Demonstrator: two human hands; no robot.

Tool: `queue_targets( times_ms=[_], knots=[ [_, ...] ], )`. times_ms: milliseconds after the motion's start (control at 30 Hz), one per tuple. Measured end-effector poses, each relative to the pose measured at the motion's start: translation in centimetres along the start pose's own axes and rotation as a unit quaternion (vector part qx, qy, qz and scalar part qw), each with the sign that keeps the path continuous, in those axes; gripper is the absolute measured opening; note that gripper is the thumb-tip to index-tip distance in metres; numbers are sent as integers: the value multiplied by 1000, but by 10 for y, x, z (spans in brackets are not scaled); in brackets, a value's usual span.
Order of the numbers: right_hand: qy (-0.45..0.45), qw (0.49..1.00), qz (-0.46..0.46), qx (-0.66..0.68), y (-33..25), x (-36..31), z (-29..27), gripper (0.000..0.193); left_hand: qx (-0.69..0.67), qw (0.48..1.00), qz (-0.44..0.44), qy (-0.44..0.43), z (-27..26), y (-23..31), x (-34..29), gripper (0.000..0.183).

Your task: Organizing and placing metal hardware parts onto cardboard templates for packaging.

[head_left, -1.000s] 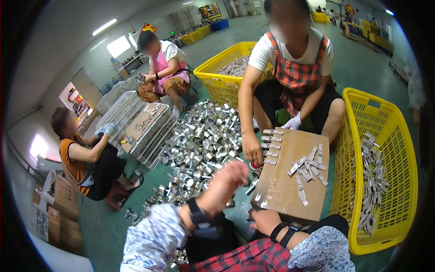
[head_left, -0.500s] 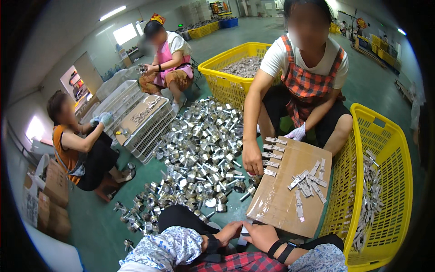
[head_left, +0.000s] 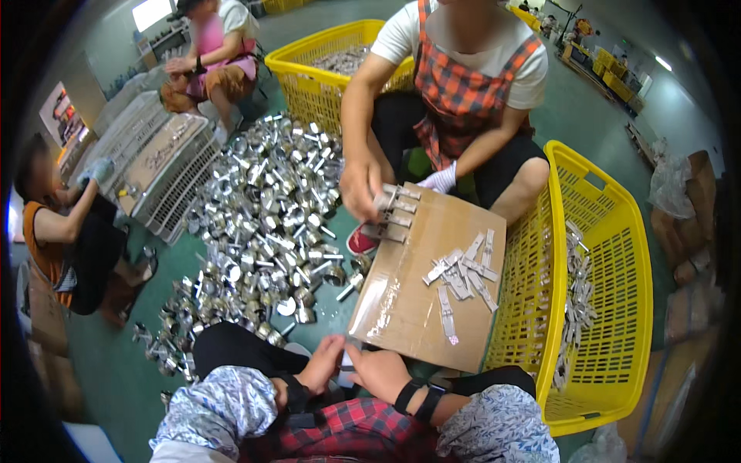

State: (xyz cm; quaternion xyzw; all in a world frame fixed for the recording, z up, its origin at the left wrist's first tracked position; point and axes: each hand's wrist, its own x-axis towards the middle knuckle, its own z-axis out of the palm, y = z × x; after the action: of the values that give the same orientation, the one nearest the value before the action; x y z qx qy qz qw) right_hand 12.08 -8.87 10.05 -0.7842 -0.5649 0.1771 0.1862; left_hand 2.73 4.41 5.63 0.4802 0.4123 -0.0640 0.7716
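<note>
My left hand [head_left: 324,366] and my right hand [head_left: 381,373] meet at the near edge of a cardboard box [head_left: 394,309]. Both are closed, fingers together around a small white piece [head_left: 352,356], mostly hidden by them; its kind does not show. On the box lies a loose heap of flat metal clips [head_left: 463,276] with pale strips. Several more clips [head_left: 397,221] sit in a row along its left edge. Across from me, a co-worker's bare hand [head_left: 361,185] is at that row; their other hand, in a white glove [head_left: 441,179], rests by the box.
At left, a large pile of shiny metal cups with stems [head_left: 262,208] covers the green floor. A tall yellow basket [head_left: 610,309] holding more clips stands close on my right. Another yellow basket [head_left: 297,65] is behind the pile. Two more people sit near white crates [head_left: 181,181].
The whole view has swung, so everything sits further left and higher. The co-worker's bare hand has moved from the near end of the clip row toward its far end. My hands stay together.
</note>
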Motion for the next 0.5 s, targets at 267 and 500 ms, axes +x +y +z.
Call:
queue_targets(
  times_ms=[267,500],
  knots=[
    [26,999,-24,-6,10,6,2,50,8,999,-35,-22,6,17,3,45],
    [-22,999,1,-28,3,-3,10,43,68,996,53,-24,0,-11,6,34]
  ],
)
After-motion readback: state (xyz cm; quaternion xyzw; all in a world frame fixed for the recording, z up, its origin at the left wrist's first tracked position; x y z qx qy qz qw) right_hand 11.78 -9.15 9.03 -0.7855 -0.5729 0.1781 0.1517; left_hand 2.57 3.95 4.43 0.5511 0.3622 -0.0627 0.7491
